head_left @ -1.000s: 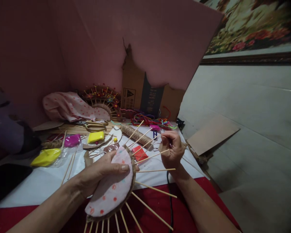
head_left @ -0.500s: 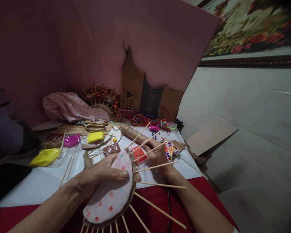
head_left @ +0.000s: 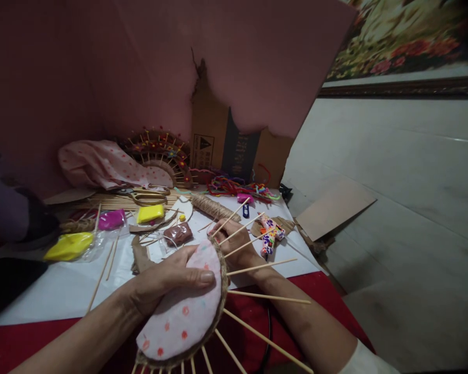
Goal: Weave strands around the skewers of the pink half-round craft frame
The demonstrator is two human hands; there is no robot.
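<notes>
My left hand [head_left: 171, 278] grips a half-round craft piece [head_left: 191, 314], thumb on its pale cloth face with small red flowers. Brown twine [head_left: 223, 291] edges its curved side, and thin wooden sticks [head_left: 263, 266] fan out from there. Behind the upper sticks is my right hand [head_left: 236, 243], its fingers closed together by the piece's top end. A bit of red shows at those fingertips, too small to name. Just beyond lies a twine-wrapped roll [head_left: 214, 208]. A brown clay packet [head_left: 179, 234] rests left of my right hand.
Yellow clay [head_left: 150, 213] and magenta clay [head_left: 111, 219] packets, gold-handled scissors [head_left: 150, 196] and loose sticks [head_left: 101, 272] lie leftward. Behind stand a decorated half-round piece [head_left: 159, 156] and torn cardboard [head_left: 208, 132]. Flower-patterned scraps [head_left: 271, 236] lie right; a dark flat object [head_left: 13, 283] is left.
My right hand has moved left, from beside the twine roll to the craft piece's top end. The red packet seen near it is no longer visible. The held piece shifts slightly right.
</notes>
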